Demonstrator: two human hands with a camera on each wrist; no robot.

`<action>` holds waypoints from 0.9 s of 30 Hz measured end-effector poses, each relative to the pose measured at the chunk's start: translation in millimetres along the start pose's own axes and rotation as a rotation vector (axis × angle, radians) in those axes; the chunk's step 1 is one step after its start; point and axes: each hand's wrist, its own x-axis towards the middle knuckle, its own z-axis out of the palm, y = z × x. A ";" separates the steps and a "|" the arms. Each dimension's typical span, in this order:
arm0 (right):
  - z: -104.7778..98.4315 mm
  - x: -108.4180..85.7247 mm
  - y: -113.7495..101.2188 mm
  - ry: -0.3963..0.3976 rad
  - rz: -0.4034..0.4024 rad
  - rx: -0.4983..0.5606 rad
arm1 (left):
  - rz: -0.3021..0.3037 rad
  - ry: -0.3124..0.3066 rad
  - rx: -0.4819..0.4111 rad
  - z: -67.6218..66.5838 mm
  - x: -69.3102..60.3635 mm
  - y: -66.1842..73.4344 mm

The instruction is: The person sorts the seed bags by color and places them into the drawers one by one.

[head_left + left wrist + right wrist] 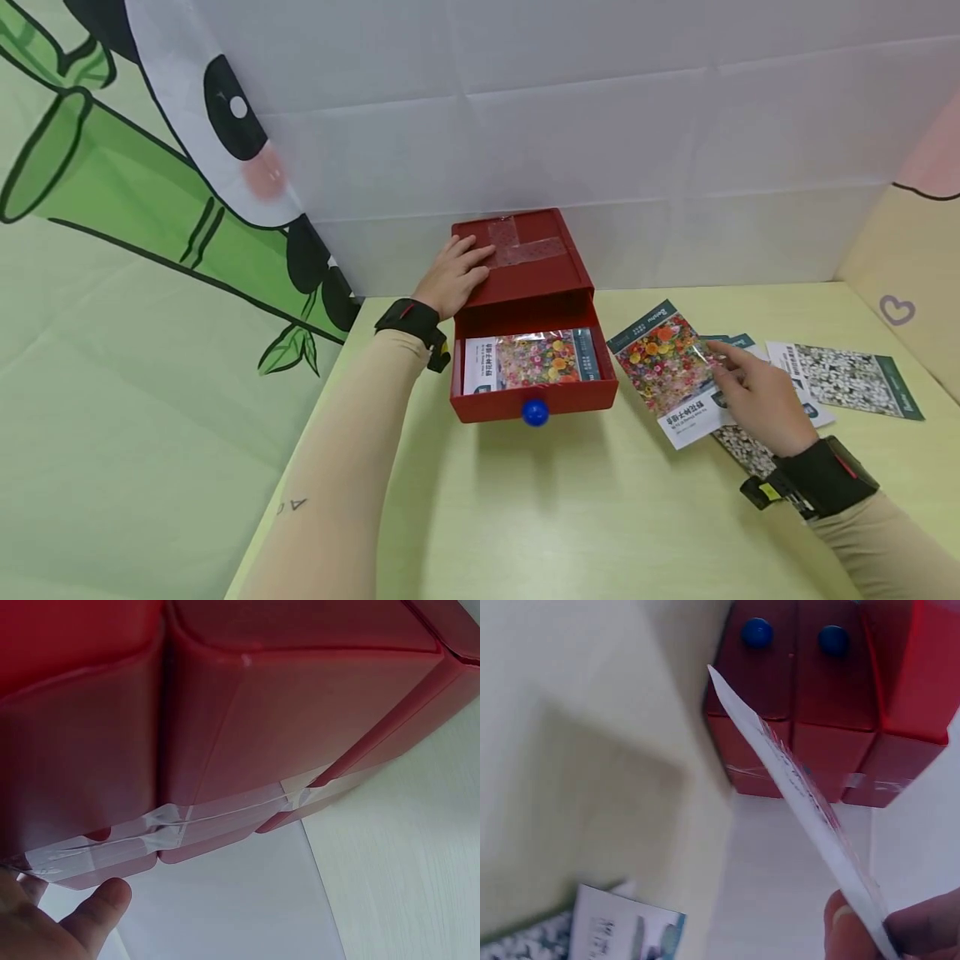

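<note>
A red drawer box (pixel 517 287) stands against the back wall, its top drawer (pixel 487 406) pulled out by a blue knob (pixel 535 412). Inside that drawer lies a flower seed packet (pixel 536 358). My left hand (pixel 452 279) rests on the box's top at the left edge, fingers extended. To the right of the drawer, my right hand (pixel 761 400) pinches another seed packet (pixel 667 358), printed with orange and red flowers, between thumb and fingers. Seen nearly edge-on in the right wrist view, this packet (pixel 795 795) is tilted above the table.
More packets lie on the table to the right, among them a white-flower packet (pixel 855 379) and a partly covered one (pixel 746 450). Lower drawers with blue knobs (pixel 757 633) are shut. Clear tape (pixel 217 825) runs along the box's side. A printed cloth (pixel 600 150) hangs behind.
</note>
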 end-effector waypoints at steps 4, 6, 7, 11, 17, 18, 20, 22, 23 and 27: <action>13.4 5.2 57.3 0.079 -0.007 -0.046 | -0.001 -0.005 -0.020 -0.1 -2.5 0.0; 4.9 5.7 55.4 0.098 -0.015 -0.040 | -0.002 -0.006 -0.024 -0.4 -4.5 0.0; -2.5 4.6 46.1 0.096 -0.010 -0.026 | -0.001 -0.006 -0.026 -0.5 -5.4 -0.2; -43.7 -5.6 -31.8 0.102 -0.022 0.039 | 0.001 -0.009 -0.032 -1.3 -9.9 -1.2; -91.5 -22.3 -147.0 0.129 -0.063 0.108 | 0.021 -0.015 -0.038 -3.9 -16.9 -2.1; -94.9 -23.4 -155.7 0.138 -0.064 0.106 | 0.023 -0.016 -0.039 -4.3 -17.9 -2.4; -99.4 -24.7 -167.6 0.160 -0.063 0.094 | 0.028 -0.018 -0.041 -4.6 -19.4 -3.2; -102.6 -25.2 -176.2 0.186 -0.080 0.071 | 0.032 -0.021 -0.043 -4.9 -21.0 -4.3; -104.0 -25.1 -180.9 0.202 -0.095 0.052 | 0.034 -0.021 -0.043 -5.2 -21.8 -4.5; -108.3 -18.7 -194.6 0.235 -0.154 0.014 | 0.037 -0.020 -0.044 -5.8 -22.4 -4.7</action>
